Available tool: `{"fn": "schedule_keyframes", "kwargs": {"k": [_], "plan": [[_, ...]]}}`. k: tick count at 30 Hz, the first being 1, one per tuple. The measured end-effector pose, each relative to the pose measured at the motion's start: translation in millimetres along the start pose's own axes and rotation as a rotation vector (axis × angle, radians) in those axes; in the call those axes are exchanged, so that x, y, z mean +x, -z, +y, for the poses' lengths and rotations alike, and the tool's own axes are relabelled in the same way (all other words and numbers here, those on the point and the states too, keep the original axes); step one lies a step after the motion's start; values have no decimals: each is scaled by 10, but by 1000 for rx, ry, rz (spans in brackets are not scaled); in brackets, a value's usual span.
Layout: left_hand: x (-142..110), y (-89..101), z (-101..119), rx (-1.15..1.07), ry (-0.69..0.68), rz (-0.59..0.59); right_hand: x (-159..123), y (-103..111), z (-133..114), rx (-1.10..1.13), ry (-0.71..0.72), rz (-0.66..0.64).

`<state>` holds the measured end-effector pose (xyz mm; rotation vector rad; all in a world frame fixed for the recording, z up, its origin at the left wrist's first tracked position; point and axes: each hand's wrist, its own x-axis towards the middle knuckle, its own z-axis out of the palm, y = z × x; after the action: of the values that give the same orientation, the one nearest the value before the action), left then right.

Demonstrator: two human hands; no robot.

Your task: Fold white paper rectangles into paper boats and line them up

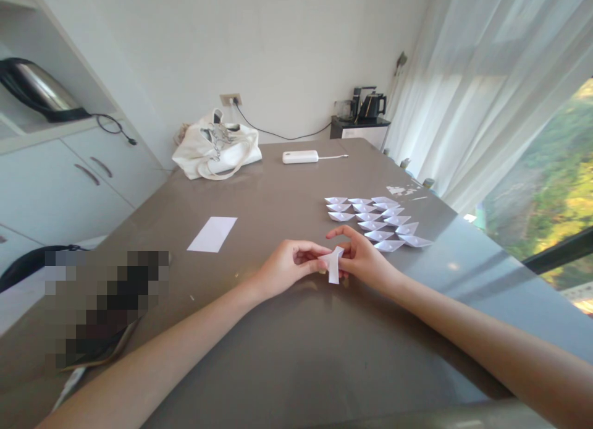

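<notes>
Both my hands meet over the middle of the grey table point(287, 355). My left hand point(290, 265) and my right hand point(364, 256) each pinch a small folded white paper piece point(334, 265) held between them, just above the tabletop. The right index finger is raised over it. Just beyond the right hand, several small white paper boats point(375, 222) lie in rows on the table. A flat white paper sheet point(212, 234) lies to the left of my hands.
A white bag point(215, 148) and a white power bank point(300, 157) with cable sit at the far edge. Paper scraps point(399, 190) lie past the boats. A blurred dark object point(102, 305) rests at the left. Cabinets stand left, curtains and window right.
</notes>
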<state>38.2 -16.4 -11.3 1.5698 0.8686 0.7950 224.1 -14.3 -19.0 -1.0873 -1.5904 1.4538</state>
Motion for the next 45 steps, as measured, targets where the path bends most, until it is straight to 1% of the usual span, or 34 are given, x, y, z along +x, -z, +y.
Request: {"fn": "schedule_keyframes", "kwargs": {"k": [2, 8, 12, 17, 20, 21, 23, 25, 26, 27, 28, 29, 32, 36, 38, 40, 42, 45], "plan": [[-11, -16, 1, -12, 2, -11, -2, 3, -12, -7, -13, -17], [-6, -17, -15, -11, -4, 66, -12, 1, -46, 5, -29, -42], [2, -30, -34, -58, -9, 62, -16, -6, -62, 25, -38, -66], [14, -33, -55, -48, -16, 90, -34, -29, -109, 98, -82, -63], [15, -19, -62, -41, 5, 128, -37, -20, -114, 127, -88, -64], [14, -14, -63, -46, 16, 149, -39, -12, -114, 108, -61, -40], [10, -5, -65, -69, 32, 203, -49, 8, -123, -25, 70, 88], [5, -2, -66, -95, 35, 263, -69, 23, -148, -274, 267, 259], [2, -4, -65, -102, 36, 288, -81, 25, -163, -407, 346, 304], [-1, -9, -63, -105, 38, 307, -93, 23, -177, -517, 400, 298], [-5, -16, -59, -108, 39, 320, -104, 17, -186, -557, 433, 284], [-10, -26, -55, -111, 39, 324, -113, 7, -189, -572, 434, 265], [-19, -63, -45, -110, 32, 304, -122, -23, -164, -513, 363, 233], [-14, -95, -48, -29, -4, 217, -100, -17, -130, -342, 262, 195], [-13, -93, -45, 27, -44, 226, -80, 0, -131, -255, 219, 150], [-19, -78, -28, 103, -123, 259, -60, 13, -133, -178, 179, 85], [-35, -56, 3, 229, -221, 263, -44, 15, -131, -95, 154, 16], [-64, -36, 56, 450, -362, 270, -37, 1, -123, 40, 132, -23]]}}
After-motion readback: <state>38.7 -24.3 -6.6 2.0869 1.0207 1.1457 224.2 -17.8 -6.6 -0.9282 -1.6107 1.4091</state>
